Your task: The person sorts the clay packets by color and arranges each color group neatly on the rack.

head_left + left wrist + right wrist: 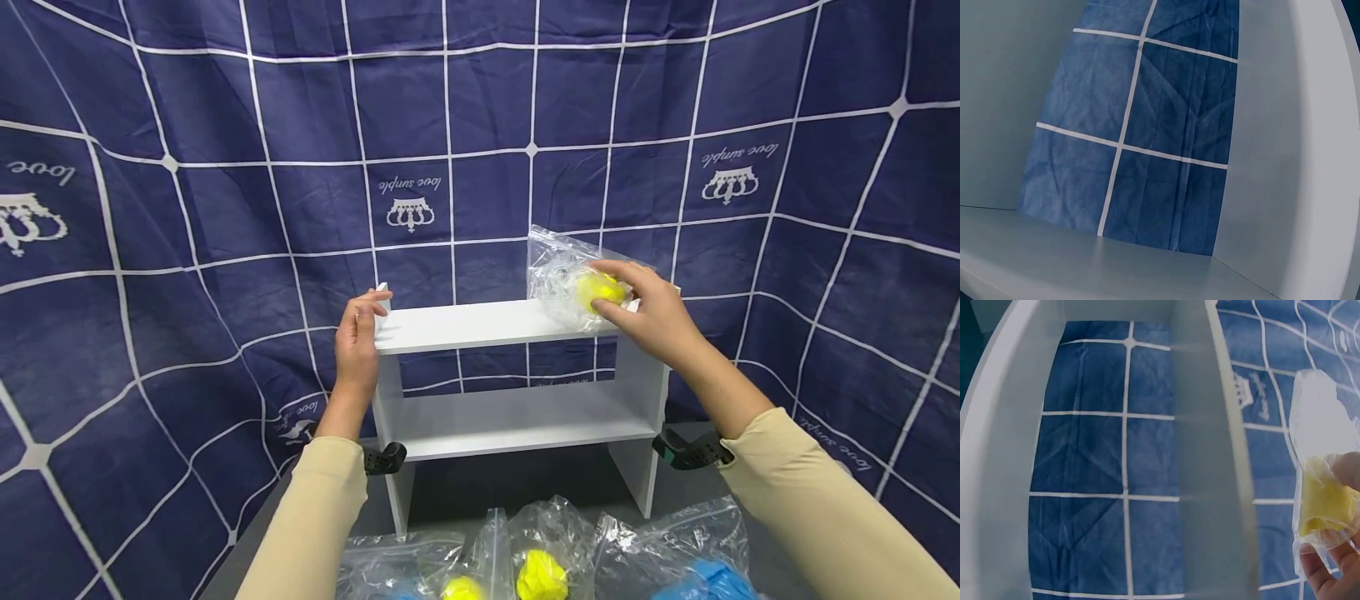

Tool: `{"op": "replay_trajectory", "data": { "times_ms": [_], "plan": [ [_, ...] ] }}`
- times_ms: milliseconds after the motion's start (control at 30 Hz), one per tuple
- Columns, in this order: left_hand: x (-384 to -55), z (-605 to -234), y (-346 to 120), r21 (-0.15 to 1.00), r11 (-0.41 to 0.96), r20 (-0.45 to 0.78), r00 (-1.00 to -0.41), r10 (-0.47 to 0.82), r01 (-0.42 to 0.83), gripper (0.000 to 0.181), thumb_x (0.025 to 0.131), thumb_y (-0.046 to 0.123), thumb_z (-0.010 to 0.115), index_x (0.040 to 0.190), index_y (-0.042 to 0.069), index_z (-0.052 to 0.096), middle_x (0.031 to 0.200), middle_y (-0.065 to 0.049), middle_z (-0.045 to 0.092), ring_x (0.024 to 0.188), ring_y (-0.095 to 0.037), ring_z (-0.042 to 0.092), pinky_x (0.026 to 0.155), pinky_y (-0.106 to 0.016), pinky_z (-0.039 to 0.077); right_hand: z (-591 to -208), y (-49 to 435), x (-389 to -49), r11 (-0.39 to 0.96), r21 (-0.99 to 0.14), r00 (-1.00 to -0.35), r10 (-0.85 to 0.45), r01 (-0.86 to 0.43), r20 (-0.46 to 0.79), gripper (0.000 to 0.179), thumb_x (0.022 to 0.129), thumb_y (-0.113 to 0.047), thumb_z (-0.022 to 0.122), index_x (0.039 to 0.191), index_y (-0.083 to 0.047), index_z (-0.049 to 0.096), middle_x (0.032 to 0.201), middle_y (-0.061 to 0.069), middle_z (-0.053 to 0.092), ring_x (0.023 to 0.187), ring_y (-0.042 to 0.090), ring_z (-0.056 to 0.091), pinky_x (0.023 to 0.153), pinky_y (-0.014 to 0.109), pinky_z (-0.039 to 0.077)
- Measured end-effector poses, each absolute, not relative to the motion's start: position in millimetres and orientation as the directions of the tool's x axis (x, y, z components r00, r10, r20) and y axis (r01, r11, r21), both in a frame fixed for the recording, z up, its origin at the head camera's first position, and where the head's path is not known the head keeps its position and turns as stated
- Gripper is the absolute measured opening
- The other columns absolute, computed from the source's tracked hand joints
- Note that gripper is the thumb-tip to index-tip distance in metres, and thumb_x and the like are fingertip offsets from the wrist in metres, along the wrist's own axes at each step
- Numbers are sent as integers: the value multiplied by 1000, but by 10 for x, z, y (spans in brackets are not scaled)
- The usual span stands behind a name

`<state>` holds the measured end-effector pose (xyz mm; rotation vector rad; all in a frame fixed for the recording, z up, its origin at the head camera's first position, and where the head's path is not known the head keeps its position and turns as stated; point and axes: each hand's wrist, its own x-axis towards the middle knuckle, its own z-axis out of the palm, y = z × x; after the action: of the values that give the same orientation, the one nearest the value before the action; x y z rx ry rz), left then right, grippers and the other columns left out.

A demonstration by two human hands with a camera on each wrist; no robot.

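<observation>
1. The right hand (651, 310) pinches a clear zip bag (551, 268) between thumb and fingers, partly closed around the yellow lump (598, 288) inside. The bag is at the right end of the white shelf unit's top board (465, 323); whether it touches the board I cannot tell.
2. The left hand (356, 343) has loosely bent fingers at the top of the left side panel (387, 392); I cannot tell whether it grips.
3. Slick plastic could slide from the pinch, dropping the bag.
4. The far side looks open (the dark-blue gridded curtain (491, 200) shows between the boards), so a release too far back might let the rounded lump roll off.
5. The bag's loose flap could cling to a finger and drag the lump along.
6. Uneven pressure from the left hand could shift the unit.
7. A lowered right sleeve (810, 492) might brush the near bag holding a blue lump (708, 582).
</observation>
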<state>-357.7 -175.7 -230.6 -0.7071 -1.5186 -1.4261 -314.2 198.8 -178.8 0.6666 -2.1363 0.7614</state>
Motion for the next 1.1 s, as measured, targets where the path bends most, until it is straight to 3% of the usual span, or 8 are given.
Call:
{"op": "replay_trajectory", "data": {
  "times_ms": [167, 267, 467, 833, 933, 1100],
  "plan": [
    [-3528, -2300, -1745, 443, 170, 893, -418, -166, 880, 27, 102, 8, 34, 86, -8, 49, 118, -34, 58, 135, -34, 43, 118, -36, 25, -1851, 2000, -3316, 684, -393, -658, -169, -614, 734, 49, 88, -17, 68, 134, -14, 54, 132, 15, 59, 108, 26, 55, 83, 37, 43],
    [-3398, -2251, -1693, 454, 175, 888, -428, -166, 874, 24, 101, 3, 33, 84, -4, 49, 118, -36, 57, 135, -37, 43, 118, -37, 25, -1892, 2011, -3403, 706, -408, -682, -146, -579, 717, 49, 87, -16, 68, 133, -13, 53, 130, 15, 59, 111, 29, 56, 83, 40, 43],
    [-3419, -2260, -1692, 438, 185, 897, -412, -162, 880, 26, 101, 3, 33, 89, -16, 46, 117, -37, 57, 133, -35, 45, 118, -39, 25, -1932, 2032, -3500, 749, -442, -715, -61, -494, 696, 48, 86, -15, 70, 131, -9, 54, 131, 17, 59, 121, 34, 53, 95, 47, 41],
    [-3398, -2260, -1713, 466, 198, 883, -439, -166, 862, 26, 101, 4, 33, 91, -15, 47, 120, -36, 56, 135, -37, 42, 118, -39, 25, -1978, 2013, -3508, 752, -434, -714, -69, -496, 696, 45, 89, -18, 67, 131, -10, 55, 134, 17, 57, 120, 37, 53, 98, 51, 42],
    [-3399, -2264, -1710, 467, 199, 883, -440, -163, 862, 26, 101, 5, 33, 91, -14, 47, 120, -36, 56, 135, -36, 42, 118, -39, 25, -1995, 2022, -3489, 737, -436, -706, -79, -516, 703, 44, 89, -18, 66, 132, -11, 55, 140, 15, 53, 128, 36, 47, 101, 52, 41],
    [-3407, -2260, -1706, 447, 198, 893, -420, -163, 872, 28, 102, 6, 32, 92, -16, 47, 121, -36, 56, 135, -37, 42, 118, -40, 25, -2038, 2020, -3418, 702, -422, -663, -95, -573, 743, 45, 89, -18, 66, 132, -12, 56, 151, 15, 40, 141, 41, 30, 110, 61, 27]
  ]
}}
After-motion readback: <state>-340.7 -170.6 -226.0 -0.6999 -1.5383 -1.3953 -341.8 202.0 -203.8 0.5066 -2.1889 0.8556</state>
